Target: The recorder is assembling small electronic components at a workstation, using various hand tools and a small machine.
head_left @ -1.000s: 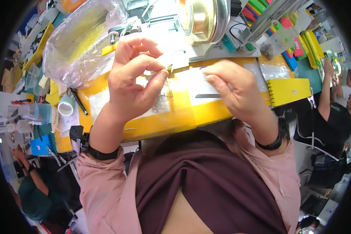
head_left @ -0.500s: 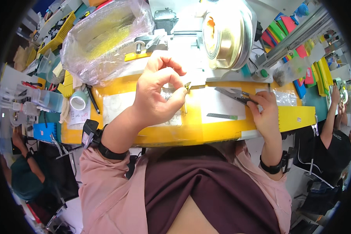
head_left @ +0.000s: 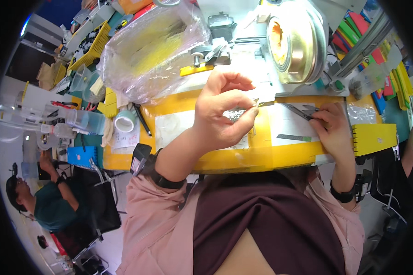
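Above the yellow-edged worktop, my left hand is raised with thumb and forefinger pinched together. Between their tips is a tiny pale, thin piece, too small to name. On the right, my right hand rests low at the worktop, its fingers closed on a slim dark tool with two prongs; its exact kind is unclear. The tool's tip points left, over white paper. A short grey-green strip like a ruler lies just in front of it. Behind my left hand's thumb shows a crumpled shiny bit.
A large gold-coloured reel stands at the back under bright light. Left of it are a plastic-wrapped bin and a small clamp-like fixture. A white tape roll, black pen and yellow pad lie around. Another person sits at left.
The whole view has swung left, so everything sits farther right in the picture. Both hands keep nearly the same places over the worktop, with the pinch and the tool still held.
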Demonstrator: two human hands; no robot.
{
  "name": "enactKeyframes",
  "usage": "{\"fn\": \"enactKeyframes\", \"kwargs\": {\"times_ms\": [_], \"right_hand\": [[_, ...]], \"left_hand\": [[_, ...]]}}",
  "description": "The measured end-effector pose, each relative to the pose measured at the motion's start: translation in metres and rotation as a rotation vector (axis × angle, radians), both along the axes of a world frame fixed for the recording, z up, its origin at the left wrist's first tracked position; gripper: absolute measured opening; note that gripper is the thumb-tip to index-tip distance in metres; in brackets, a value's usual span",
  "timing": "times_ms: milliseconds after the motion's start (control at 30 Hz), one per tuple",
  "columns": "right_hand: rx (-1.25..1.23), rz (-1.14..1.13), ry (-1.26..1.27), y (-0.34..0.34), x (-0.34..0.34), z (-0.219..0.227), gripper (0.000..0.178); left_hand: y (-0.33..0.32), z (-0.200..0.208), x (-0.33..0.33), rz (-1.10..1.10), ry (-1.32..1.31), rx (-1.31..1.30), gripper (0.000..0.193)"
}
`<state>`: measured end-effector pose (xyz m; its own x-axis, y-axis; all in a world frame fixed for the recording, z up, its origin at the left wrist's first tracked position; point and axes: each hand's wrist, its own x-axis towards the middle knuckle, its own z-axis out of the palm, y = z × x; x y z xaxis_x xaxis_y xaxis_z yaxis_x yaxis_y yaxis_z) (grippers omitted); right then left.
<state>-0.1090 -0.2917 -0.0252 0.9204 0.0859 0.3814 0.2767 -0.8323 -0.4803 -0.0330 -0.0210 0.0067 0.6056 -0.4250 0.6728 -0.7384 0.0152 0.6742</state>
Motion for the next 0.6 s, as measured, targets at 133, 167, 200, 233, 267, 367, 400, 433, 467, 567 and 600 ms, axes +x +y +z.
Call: {"fn": "enactKeyframes", "kwargs": {"times_ms": [133, 167, 200, 233, 267, 367, 400, 433, 467, 567, 600], "right_hand": [[-0.044, -0.086, -0.084, 0.003, 0.003, 0.007, 0.014], [-0.034, -0.150, -0.090, 0.004, 0.004, 0.005, 0.015], [-0.048, -0.150, -0.086, 0.001, 0.005, 0.003, 0.015], [-0.137, -0.099, -0.051, -0.004, 0.007, 0.002, 0.014], [-0.225, -0.047, -0.014, -0.007, 0.008, 0.003, 0.013], [-0.194, -0.002, 0.058, -0.005, 0.010, 0.013, 0.011], [-0.209, 0.007, 0.062, 0.000, 0.006, 0.017, 0.011], [-0.027, 0.001, 0.065, 0.010, 0.002, 0.021, 0.010], [0.158, -0.006, 0.076, 0.020, -0.005, 0.026, 0.010], [0.465, 0.195, -0.017, 0.059, -0.018, 0.036, 0.017], [0.708, 0.278, -0.033, 0.074, -0.018, 0.036, 0.020]], "left_hand": [[0.003, 0.001, -0.002, -0.002, 0.011, 0.005, 0.011], [0.004, 0.001, -0.002, -0.003, 0.020, 0.016, 0.011], [0.005, 0.001, -0.002, -0.003, 0.025, 0.002, 0.011], [0.005, 0.002, -0.003, -0.008, 0.047, -0.003, 0.011], [0.005, 0.002, -0.003, -0.013, 0.071, -0.008, 0.011], [0.005, 0.001, 0.000, 0.012, 0.025, -0.002, 0.011], [0.005, 0.001, 0.000, 0.018, 0.005, 0.000, 0.011], [0.005, -0.001, 0.003, 0.014, -0.026, 0.013, 0.011], [0.005, -0.002, 0.003, 0.025, -0.023, 0.002, 0.011], [0.002, -0.001, 0.001, -0.026, 0.029, -0.033, 0.010], [0.004, -0.002, 0.002, -0.022, 0.035, -0.039, 0.010]]}}
